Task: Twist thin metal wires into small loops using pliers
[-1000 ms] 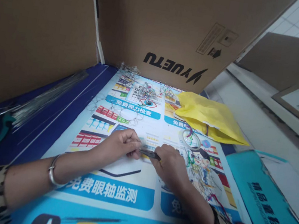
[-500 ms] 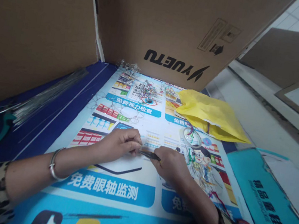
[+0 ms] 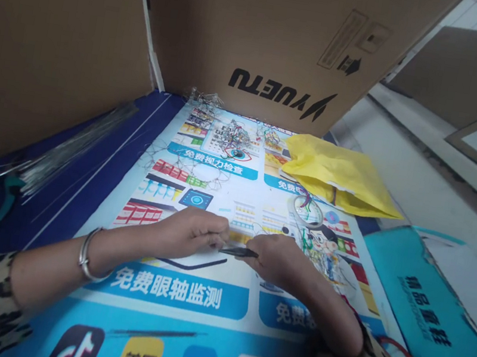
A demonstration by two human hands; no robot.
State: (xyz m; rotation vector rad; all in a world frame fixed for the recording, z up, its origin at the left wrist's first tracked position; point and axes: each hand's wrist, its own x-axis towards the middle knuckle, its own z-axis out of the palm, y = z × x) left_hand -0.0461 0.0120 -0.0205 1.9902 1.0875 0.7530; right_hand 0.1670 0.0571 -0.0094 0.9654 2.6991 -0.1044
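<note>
My right hand [image 3: 275, 258] is closed round pliers [image 3: 239, 252], whose dark, narrow jaws point left; the handles are hidden in the fist. Just across from the jaw tips, my left hand [image 3: 196, 233] is closed in a pinch. Whatever lies between its fingers is too thin to make out. Both hands are over the printed sheet [image 3: 214, 334]. Beyond my left hand a loose loop of thin wire [image 3: 215, 182] spreads out. Right of my right hand lies a roll of clear tape [image 3: 308, 212], with colored and silvery wires [image 3: 315, 248] close to it.
Tangled wire pieces [image 3: 233, 137] lie farther back, beside a yellow bag [image 3: 342, 177]. Left are a bundle of straight wires [image 3: 75, 147] and a teal-handled tool [image 3: 5, 205]. Cardboard [image 3: 253, 30] walls the back and left. A teal printed packet [image 3: 427, 299] lies right.
The view has shifted slightly. The pliers' jaws now sit nearly level, and my left hand has turned so its back shows more. Both hands remain closed and close together.
</note>
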